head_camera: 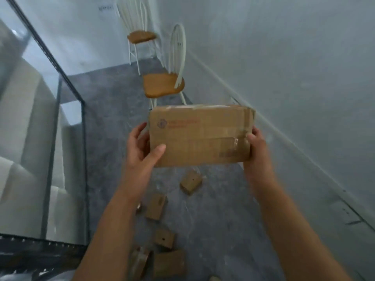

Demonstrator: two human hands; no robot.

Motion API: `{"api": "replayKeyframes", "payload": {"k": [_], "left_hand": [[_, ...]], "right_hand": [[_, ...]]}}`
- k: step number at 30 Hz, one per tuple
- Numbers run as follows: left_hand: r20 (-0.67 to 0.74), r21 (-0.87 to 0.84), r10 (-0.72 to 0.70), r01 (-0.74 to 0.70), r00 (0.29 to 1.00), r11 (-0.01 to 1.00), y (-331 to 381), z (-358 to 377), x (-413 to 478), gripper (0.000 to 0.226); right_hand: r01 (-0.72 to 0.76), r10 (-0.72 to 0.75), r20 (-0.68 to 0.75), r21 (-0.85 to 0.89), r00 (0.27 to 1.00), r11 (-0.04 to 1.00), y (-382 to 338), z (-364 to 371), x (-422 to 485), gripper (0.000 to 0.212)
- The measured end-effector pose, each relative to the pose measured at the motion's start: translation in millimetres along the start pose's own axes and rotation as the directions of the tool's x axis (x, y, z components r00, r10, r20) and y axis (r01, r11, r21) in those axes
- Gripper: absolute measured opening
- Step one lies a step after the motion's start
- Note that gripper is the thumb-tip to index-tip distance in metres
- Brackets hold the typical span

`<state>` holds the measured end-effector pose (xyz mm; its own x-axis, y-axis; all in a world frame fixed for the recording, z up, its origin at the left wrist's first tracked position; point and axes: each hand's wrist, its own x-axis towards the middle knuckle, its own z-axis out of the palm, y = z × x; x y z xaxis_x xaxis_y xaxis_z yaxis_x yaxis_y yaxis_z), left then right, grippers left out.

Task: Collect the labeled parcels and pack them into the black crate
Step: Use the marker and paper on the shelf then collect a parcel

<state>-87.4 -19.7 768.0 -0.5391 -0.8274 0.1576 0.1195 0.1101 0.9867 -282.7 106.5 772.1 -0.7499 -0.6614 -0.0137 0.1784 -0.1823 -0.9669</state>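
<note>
Left hand [140, 148]: grips the cardboard parcel [199, 136] at its left end.
Right hand [256, 148]: clasps the right end.
Floor [223, 220]: smaller parcels [190, 182] scattered below.

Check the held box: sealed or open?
Sealed. The cardboard box has flaps flat, with tape along its top edge and right end.

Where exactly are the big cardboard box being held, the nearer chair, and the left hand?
big cardboard box [200, 136], head view, middle of its front face
nearer chair [162, 85], head view, wooden seat
left hand [142, 148], head view, palm beside the box's left end
</note>
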Motion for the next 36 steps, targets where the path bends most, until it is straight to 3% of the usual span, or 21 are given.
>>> {"api": "replayKeyframes", "payload": {"k": [4,6,8,9,11,12,15,20,24,29,33,34,36], "left_hand": [[0.116,0.028,0.094,-0.098,0.989,0.995,21,17,-4,0.066],[0.09,-0.007,0.077,-0.077,0.993,0.997,29,30,-1,0.056],[0.066,-0.108,0.028,-0.021,0.997,0.994,34,41,4,0.032],[0.076,-0.146,0.012,-0.001,0.997,0.989,37,47,7,0.033],[0.124,-0.151,-0.003,0.022,0.992,0.988,41,59,10,0.067],[0.107,-0.144,-0.005,0.021,0.994,0.989,43,66,12,0.068],[0.054,-0.113,0.006,0.0,0.999,0.994,52,84,21,0.045],[0.202,-0.262,0.124,-0.069,0.971,0.963,66,108,38,0.036],[0.379,-0.291,0.226,-0.116,0.897,0.95,75,133,46,0.029],[0.574,-0.282,0.185,-0.019,0.798,0.959,73,176,46,0.05],[0.661,-0.196,0.071,0.08,0.747,0.977,74,217,19,0.07],[0.705,-0.187,0.035,0.138,0.708,0.973,75,228,6,0.08],[0.83,-0.147,-0.017,0.248,0.558,0.958,78,251,-25,0.095]], "right_hand": [[0.092,-0.094,0.034,0.065,0.995,0.994,-39,-23,-2,0.055],[0.133,-0.136,0.061,0.052,0.989,0.99,-52,-32,-6,0.056],[0.148,-0.149,0.023,0.042,0.989,0.988,-63,-40,-10,0.056],[0.144,-0.144,-0.006,0.03,0.99,0.989,-68,-43,-13,0.057],[0.143,-0.144,-0.069,-0.013,0.987,0.99,-75,-49,-18,0.062],[0.16,-0.164,-0.103,-0.042,0.981,0.986,-78,-52,-21,0.061],[0.225,-0.241,-0.196,-0.103,0.95,0.969,-87,-58,-29,0.046],[0.221,-0.225,-0.26,-0.043,0.939,0.974,-101,-73,-47,0.038],[0.144,-0.129,-0.311,0.024,0.942,0.989,-109,-94,-66,0.073],[0.07,-0.043,-0.425,0.047,0.904,0.996,-106,-123,-99,0.082],[0.181,-0.114,-0.652,0.037,0.749,0.983,-100,-140,-136,0.071],[0.211,-0.118,-0.706,0.046,0.699,0.976,-99,-142,-147,0.073],[0.273,-0.11,-0.78,0.08,0.616,0.959,-98,-148,-170,0.08]]}}
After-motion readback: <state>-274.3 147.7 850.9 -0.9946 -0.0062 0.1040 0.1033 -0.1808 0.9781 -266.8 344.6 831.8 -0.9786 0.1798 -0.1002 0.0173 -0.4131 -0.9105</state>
